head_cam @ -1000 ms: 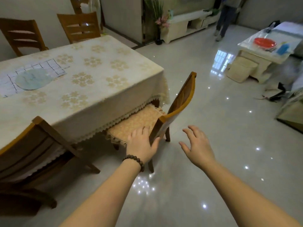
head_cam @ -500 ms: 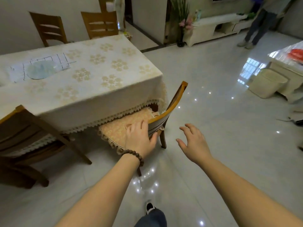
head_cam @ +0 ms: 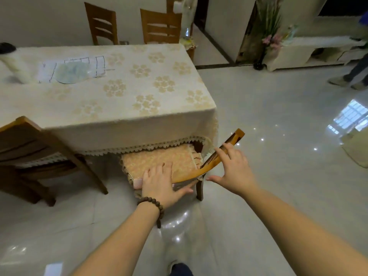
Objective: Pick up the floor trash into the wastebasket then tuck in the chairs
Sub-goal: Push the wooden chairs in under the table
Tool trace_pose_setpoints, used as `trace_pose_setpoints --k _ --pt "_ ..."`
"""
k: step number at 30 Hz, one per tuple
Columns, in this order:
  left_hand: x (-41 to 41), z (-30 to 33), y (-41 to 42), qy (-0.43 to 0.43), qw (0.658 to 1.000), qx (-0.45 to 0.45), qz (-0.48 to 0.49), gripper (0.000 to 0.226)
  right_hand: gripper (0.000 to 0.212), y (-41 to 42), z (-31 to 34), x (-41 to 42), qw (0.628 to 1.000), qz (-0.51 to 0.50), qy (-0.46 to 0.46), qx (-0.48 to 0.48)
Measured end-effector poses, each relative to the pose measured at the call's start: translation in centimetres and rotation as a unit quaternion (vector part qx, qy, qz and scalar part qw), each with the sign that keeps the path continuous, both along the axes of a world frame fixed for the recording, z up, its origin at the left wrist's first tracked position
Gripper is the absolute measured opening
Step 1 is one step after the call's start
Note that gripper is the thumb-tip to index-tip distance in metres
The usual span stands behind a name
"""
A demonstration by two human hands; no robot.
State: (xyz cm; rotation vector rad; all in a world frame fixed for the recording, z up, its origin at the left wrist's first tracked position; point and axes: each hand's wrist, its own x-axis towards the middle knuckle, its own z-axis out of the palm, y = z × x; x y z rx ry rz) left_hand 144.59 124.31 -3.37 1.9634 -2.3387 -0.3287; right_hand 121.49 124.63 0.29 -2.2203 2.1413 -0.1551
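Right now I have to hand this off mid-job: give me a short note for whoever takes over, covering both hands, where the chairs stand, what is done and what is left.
Left hand: gripping the backrest's top rail of the cushioned chair, fingers over the front, thumb behind.
Right hand: fingers laid on the same rail farther along, thumb spread; not clamped.
The chair sits angled at the table corner, seat partly under the tablecloth fringe, not fully in.
Second chair on the left looks tucked in. Two more chairs stand on the far side.
Left: push this chair straight in. A white scrap lies on the floor near the bottom edge; wastebasket not clearly seen.

Dim room, floor [head_cam: 278, 176] glare, wide-angle distortion
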Motion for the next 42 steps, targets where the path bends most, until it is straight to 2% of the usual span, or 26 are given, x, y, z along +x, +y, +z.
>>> trace_pose_setpoints --k 3,8,13,16,19,21,30,32,35,42 --pt "-0.7 -0.2 0.0 -0.066 0.998 0.002 0.001 0.106 0.105 -2.4 -0.2 -1.6 0.996 0.079 0.027 0.032" --pt "-2.0 0.0 -0.5 -0.118 0.991 0.032 0.057 0.086 0.105 -6.9 -1.4 -4.2 0.976 0.187 0.088 0.070" --pt "-2.9 0.7 -1.0 -0.162 0.980 0.071 0.091 0.035 0.073 -10.2 -1.7 -6.4 0.936 0.303 0.152 0.089" --pt "-3.1 1.0 -1.2 -0.169 0.976 0.095 0.096 0.023 0.055 -11.5 -2.3 -6.7 0.918 0.342 0.164 0.114" --pt "-3.0 1.1 -1.5 -0.180 0.974 0.110 0.085 0.022 0.023 -12.3 -2.5 -6.7 0.906 0.373 0.184 0.079" --pt "-3.1 1.2 -1.5 -0.188 0.971 0.117 0.085 0.022 0.015 -12.5 -2.5 -7.0 0.901 0.389 0.179 0.067" --pt "-0.8 1.5 -3.1 -0.234 0.962 0.112 0.081 0.018 0.016 -13.6 -2.7 -5.3 0.908 0.390 0.152 0.036" --pt "0.9 1.6 -3.9 -0.233 0.964 0.109 0.070 0.019 0.027 -13.8 -3.3 -4.0 0.908 0.377 0.176 0.037" --pt "3.9 1.6 -4.9 -0.242 0.964 0.103 0.046 0.024 0.042 -13.8 -4.0 -1.9 0.916 0.367 0.161 0.006" --pt "11.8 2.2 -8.5 -0.255 0.963 0.085 -0.021 0.025 0.032 -13.2 -3.9 5.2 0.936 0.318 0.151 -0.012"
